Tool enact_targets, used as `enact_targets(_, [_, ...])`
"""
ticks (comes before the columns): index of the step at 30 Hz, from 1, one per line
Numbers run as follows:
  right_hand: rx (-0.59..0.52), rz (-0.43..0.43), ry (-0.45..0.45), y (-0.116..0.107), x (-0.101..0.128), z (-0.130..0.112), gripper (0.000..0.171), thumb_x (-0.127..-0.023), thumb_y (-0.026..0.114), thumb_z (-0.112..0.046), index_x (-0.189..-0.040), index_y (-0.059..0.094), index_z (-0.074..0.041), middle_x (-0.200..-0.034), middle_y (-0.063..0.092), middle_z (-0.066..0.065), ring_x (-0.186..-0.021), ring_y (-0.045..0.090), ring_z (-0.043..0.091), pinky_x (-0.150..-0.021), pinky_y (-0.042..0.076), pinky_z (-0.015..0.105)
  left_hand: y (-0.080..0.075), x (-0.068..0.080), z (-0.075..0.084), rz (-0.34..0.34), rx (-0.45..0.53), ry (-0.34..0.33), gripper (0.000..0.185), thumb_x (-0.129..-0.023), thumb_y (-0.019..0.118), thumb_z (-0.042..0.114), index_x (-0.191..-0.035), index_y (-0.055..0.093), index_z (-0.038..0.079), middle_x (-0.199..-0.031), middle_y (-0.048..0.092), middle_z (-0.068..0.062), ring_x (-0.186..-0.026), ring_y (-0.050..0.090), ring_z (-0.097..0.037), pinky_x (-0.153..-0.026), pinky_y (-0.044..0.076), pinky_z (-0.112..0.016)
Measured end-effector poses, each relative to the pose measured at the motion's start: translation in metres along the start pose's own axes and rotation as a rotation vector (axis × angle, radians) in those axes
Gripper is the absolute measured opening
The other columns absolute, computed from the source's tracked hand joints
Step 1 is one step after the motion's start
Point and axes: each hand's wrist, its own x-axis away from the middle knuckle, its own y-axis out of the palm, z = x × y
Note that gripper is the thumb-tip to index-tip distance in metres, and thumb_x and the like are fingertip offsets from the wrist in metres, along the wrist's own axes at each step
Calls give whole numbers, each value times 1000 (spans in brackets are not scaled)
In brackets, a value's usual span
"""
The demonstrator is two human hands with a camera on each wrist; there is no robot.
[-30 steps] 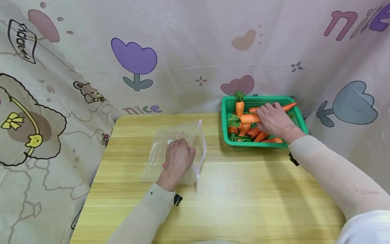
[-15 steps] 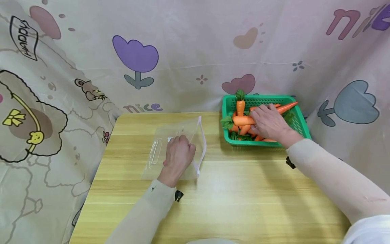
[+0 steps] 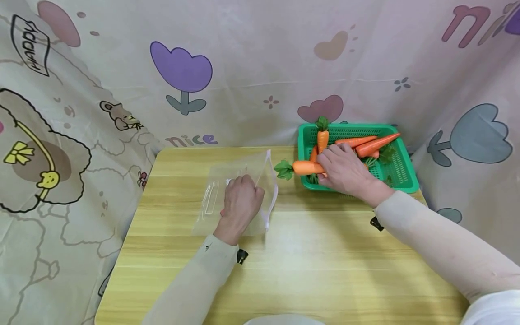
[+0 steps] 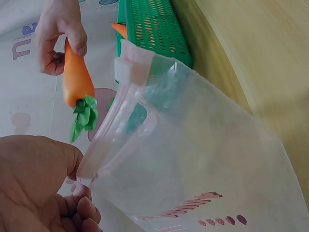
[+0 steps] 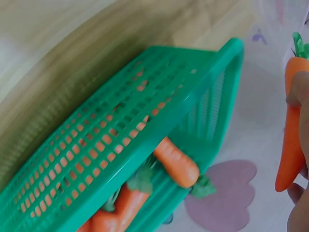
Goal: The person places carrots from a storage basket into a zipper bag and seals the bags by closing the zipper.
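My right hand (image 3: 347,171) grips an orange carrot (image 3: 306,168), leafy green top pointing left, over the left front of a green plastic basket (image 3: 411,167). Several other carrots (image 3: 375,144) lie in that basket. On the left, a clear zip bag (image 3: 211,198) stands partly raised, its zip edge facing the basket. My left hand (image 3: 243,198) holds it; in the left wrist view the thumb (image 4: 67,157) and fingers pinch the bag near the zip edge. In the right wrist view, fingers and thumb wrap the held carrot (image 5: 291,135).
A wooden table (image 3: 317,262) bears the bag and basket. Behind it and at both sides hangs a printed curtain (image 3: 243,58). One carrot (image 3: 322,140) pokes above the basket's back left rim.
My right hand has lifted the carrot from among the others and moved it left, so its leaves now reach past the basket's left rim. The left hand keeps its hold on the bag.
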Motion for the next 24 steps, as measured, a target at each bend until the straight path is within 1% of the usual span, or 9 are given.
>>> enact_targets(4, [-24, 1, -5, -1, -5, -12, 27, -86, 72, -25, -104, 61, -8, -93, 60, 8, -88, 52, 33, -80, 38, 48, 0, -1, 3, 8, -16, 12, 20, -87, 54, 12, -69, 46, 12, -69, 50, -9, -68, 50, -31, -70, 45, -42])
enact_targets(8, [-39, -11, -19, -1, -10, -23, 28, -85, 74, -28, -101, 60, -9, -92, 60, 8, -90, 54, 33, -85, 40, 50, -2, -2, 6, 14, -34, 17, 22, -89, 56, 14, -70, 46, 11, -69, 50, -9, -69, 51, -31, -68, 45, -43])
enact_targets(13, [-36, -20, -34, 3, -16, -33, 28, -84, 73, -27, -100, 62, -8, -92, 61, 7, -90, 55, 32, -87, 41, 50, -3, -3, 10, 22, -37, 10, 21, -88, 57, 15, -70, 47, 11, -70, 52, -9, -69, 52, -32, -68, 47, -44])
enact_targets(17, [-26, -64, -23, 7, -20, -39, 27, -83, 72, -26, -101, 63, -8, -93, 63, 8, -90, 55, 32, -86, 41, 49, -4, -3, 12, 29, -24, 11, 19, -86, 57, 14, -69, 49, 11, -68, 51, -8, -66, 51, -31, -67, 47, -43])
enact_targets(20, [-25, -89, -12, 10, -23, -42, 28, -83, 74, -28, -100, 63, -8, -92, 63, 8, -90, 54, 31, -88, 41, 49, -5, -3, 15, 12, -6, 3, 17, -85, 56, 13, -70, 49, 12, -69, 51, -7, -67, 50, -30, -68, 46, -41])
enact_targets(24, [-21, -82, -10, 15, -28, -47, 26, -82, 74, -27, -98, 63, -9, -90, 62, 7, -90, 55, 31, -90, 42, 50, -7, -1, 20, -12, 28, -13, 16, -85, 56, 11, -71, 50, 12, -70, 51, -6, -69, 49, -28, -70, 43, -39])
